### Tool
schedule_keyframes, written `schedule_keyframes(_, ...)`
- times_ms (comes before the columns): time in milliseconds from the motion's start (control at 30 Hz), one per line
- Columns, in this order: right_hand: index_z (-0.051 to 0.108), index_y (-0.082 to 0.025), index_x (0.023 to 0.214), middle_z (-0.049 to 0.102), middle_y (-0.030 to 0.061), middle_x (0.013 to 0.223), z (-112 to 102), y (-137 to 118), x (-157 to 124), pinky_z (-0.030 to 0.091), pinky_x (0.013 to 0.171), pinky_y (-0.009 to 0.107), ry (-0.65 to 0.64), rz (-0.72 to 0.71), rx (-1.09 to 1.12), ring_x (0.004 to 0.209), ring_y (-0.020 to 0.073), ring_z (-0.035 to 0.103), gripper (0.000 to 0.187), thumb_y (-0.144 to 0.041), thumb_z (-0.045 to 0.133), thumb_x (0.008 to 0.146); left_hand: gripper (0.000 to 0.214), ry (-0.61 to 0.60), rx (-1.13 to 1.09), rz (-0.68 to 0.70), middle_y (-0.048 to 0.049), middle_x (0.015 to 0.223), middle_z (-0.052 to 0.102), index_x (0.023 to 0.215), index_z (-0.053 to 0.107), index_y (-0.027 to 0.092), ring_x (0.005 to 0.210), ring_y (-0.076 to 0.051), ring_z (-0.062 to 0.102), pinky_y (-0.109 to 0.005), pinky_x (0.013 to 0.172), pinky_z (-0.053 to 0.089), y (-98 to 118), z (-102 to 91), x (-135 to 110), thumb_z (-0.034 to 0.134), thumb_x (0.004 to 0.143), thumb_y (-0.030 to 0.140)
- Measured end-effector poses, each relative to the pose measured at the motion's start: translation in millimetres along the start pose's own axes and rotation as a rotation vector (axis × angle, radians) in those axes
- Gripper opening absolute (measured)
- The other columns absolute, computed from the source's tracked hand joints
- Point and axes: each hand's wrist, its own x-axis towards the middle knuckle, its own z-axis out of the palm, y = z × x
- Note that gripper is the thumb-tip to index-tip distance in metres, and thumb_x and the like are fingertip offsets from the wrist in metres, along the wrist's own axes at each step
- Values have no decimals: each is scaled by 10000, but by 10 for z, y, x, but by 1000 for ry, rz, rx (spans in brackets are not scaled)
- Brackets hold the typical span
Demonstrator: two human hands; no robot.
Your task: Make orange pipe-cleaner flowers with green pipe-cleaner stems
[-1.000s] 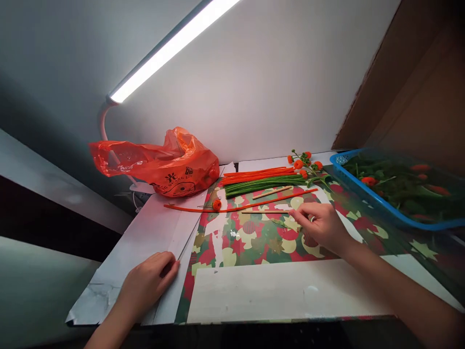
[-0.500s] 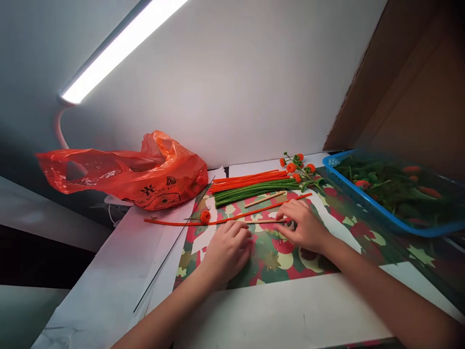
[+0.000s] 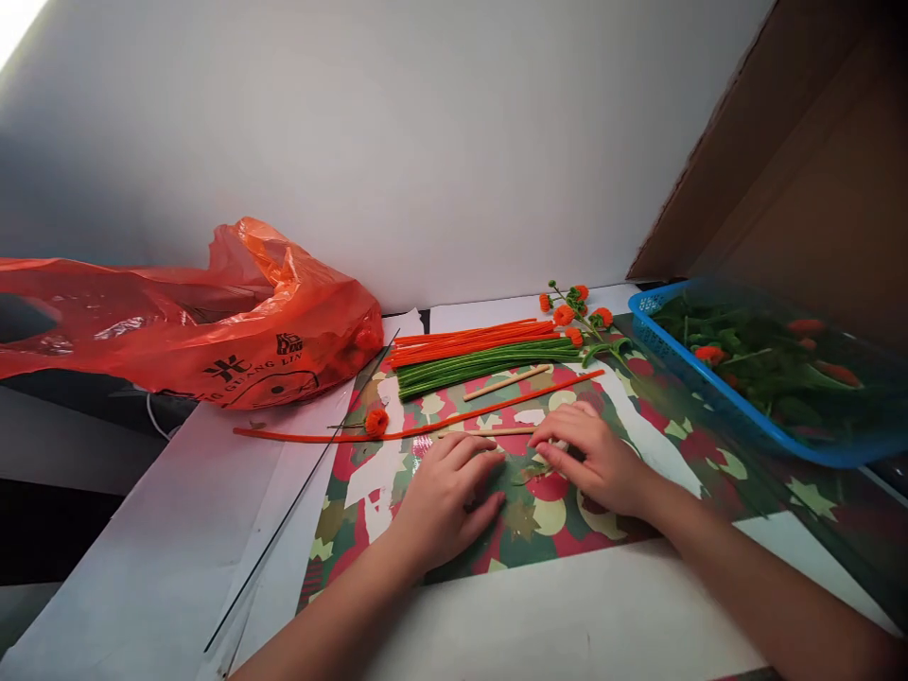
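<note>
My left hand (image 3: 454,497) rests low over the patterned mat, its fingers apart and nothing visible in them. My right hand (image 3: 600,459) is loosely curved, fingers apart, at the right end of a thin wooden stick (image 3: 507,431). Below that hand's fingertips lies a small bit of greenery (image 3: 532,470). One long orange pipe cleaner (image 3: 489,409) lies just beyond both hands. A second wooden stick (image 3: 507,382) sits behind it. To the left is an orange pompom-like flower (image 3: 375,423) on a thin dark stem, beside the pipe cleaner.
Bundles of orange pipe cleaners (image 3: 468,342) and green pipe cleaners (image 3: 482,367) lie at the back, near an orange flower sprig (image 3: 574,312). A red plastic bag (image 3: 312,331) stands left; a blue basket (image 3: 744,405) with greenery stands right. A long dark wire (image 3: 298,501) crosses the left side.
The camera view has shifted, carrying the bag and pipe cleaners leftward and most of the lamp out of view. My left hand's thumb and fingers now show farther apart. My right hand stays by the stick.
</note>
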Motion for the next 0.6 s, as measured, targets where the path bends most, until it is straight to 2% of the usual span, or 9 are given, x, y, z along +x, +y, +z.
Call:
schedule_keyframes(67,610,-207,846,646,21,825,-146,60,-13,351,816,352,52,33,23,817,180,555,139,-235,486,903,348,-61,35,77,-62,1260,601,1222,544,225,1155,-266,496,-449,962,431,20,21,4,543,876,259)
schedule_keyframes(100,618,-212,843,645,19,838,-220,91,-23,365,818,347,32,65,24,844,185,554,93,-220,529,867,362,-94,49,113,-54,1290,590,1253,530,227,1176,-270,486,-458,972,429,27,31,4,521,893,259)
schedule_keyframes(133,626,-216,836,644,16,863,-286,121,-36,378,812,340,-25,83,14,876,194,550,45,-206,605,798,363,-123,57,141,-47,1301,590,1268,524,225,1184,-272,483,-461,975,431,32,40,3,500,906,254)
schedule_keyframes(233,641,-228,789,628,7,852,-382,170,-70,406,743,314,-208,161,-32,887,205,524,164,-163,703,652,333,-144,47,179,-33,1254,631,1239,555,205,1163,-264,503,-450,969,445,23,51,-2,484,916,240)
schedule_keyframes(400,639,-232,687,616,-17,797,-267,135,-68,321,911,393,-296,148,-89,885,190,525,68,-190,662,735,206,-17,31,164,-13,1068,716,1074,634,212,1031,-241,569,-409,859,486,-27,59,-8,536,893,216)
schedule_keyframes(600,600,-219,682,620,-24,765,-203,120,-72,318,920,375,-282,160,-81,826,168,556,113,-142,603,765,123,63,22,112,-7,887,719,899,635,210,797,-177,582,-335,723,476,-41,98,1,520,902,165)
